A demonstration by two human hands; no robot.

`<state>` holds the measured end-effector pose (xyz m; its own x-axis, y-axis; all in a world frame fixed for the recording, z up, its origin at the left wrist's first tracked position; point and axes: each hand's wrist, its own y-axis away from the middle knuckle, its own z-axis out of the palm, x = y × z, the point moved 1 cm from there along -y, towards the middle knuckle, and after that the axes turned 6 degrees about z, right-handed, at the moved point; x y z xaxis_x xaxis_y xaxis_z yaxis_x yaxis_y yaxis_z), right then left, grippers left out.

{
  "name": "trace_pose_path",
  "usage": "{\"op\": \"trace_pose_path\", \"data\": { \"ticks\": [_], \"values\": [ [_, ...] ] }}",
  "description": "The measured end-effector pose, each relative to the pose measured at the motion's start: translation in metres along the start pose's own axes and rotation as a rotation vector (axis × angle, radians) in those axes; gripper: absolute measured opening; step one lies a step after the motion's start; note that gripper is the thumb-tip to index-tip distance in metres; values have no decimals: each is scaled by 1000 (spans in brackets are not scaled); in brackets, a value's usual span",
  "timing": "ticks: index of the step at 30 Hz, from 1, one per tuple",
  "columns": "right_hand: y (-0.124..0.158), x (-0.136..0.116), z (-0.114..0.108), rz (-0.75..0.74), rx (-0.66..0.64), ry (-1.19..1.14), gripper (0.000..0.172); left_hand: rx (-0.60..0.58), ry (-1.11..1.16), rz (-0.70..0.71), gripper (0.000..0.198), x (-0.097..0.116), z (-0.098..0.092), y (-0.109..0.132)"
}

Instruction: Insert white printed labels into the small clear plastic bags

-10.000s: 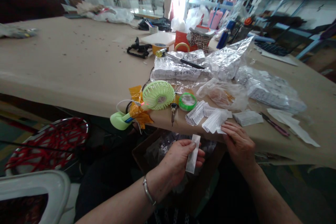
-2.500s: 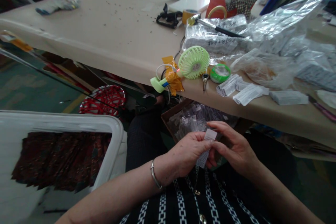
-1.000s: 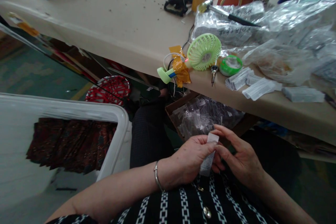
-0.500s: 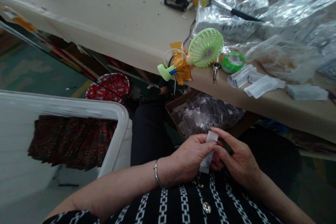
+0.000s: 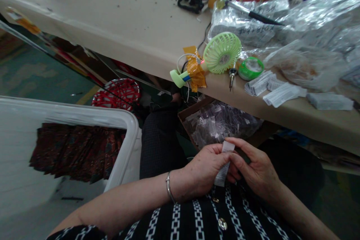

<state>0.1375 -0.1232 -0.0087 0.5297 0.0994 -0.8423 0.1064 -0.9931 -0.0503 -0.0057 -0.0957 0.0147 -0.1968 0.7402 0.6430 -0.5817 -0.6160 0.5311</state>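
Note:
A small white printed label (image 5: 221, 176) is held in front of my striped shirt, at the lower middle of the head view. My left hand (image 5: 201, 170) pinches its middle between thumb and fingers. From the other side my right hand (image 5: 254, 167) closes on the label's upper end, its thumb meeting the left thumb. Part of the label is hidden behind the fingers. Just beyond the hands, a cardboard box (image 5: 187, 110) holds many small clear plastic pieces (image 5: 216, 123). Stacks of similar white labels (image 5: 282, 93) lie at the table's near edge.
A green fan (image 5: 222, 52) is taped to the table edge (image 5: 140, 54), beside a screwdriver-like tip (image 5: 231, 78) and a green round tub (image 5: 251, 68). Plastic-wrapped packs (image 5: 244, 26) and a hammer (image 5: 253, 14) lie behind. A white bin (image 5: 131, 123) at left holds dark red patterned cloth pieces (image 5: 75, 150).
The view has shifted very slightly. Both hands stay on the label, and my right fingers have barely moved.

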Motion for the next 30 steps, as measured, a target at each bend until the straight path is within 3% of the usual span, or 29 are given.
{"op": "trace_pose_path", "data": {
  "ticks": [5, 10, 13, 18, 26, 30],
  "values": [
    [1, 1, 1, 108, 12, -119, 38, -4, -19, 19, 20, 0, 0, 0],
    [-8, -1, 1, 376, -62, -566, 21, -1, -57, 85, 25, 0, -1, -3],
    [-13, 1, 2, 439, -101, -758, 19, 9, -105, 110, 25, 1, -1, -4],
    [-18, 0, 7, 512, -151, -830, 20, 18, -171, 176, 27, 1, -3, -6],
    [-43, 0, 8, 403, -9, -724, 19, 69, -324, 288, 26, 17, -9, -16],
    [-65, 6, 5, 306, 52, -625, 22, 169, -579, 495, 16, 35, -18, -30]
  ]
}}
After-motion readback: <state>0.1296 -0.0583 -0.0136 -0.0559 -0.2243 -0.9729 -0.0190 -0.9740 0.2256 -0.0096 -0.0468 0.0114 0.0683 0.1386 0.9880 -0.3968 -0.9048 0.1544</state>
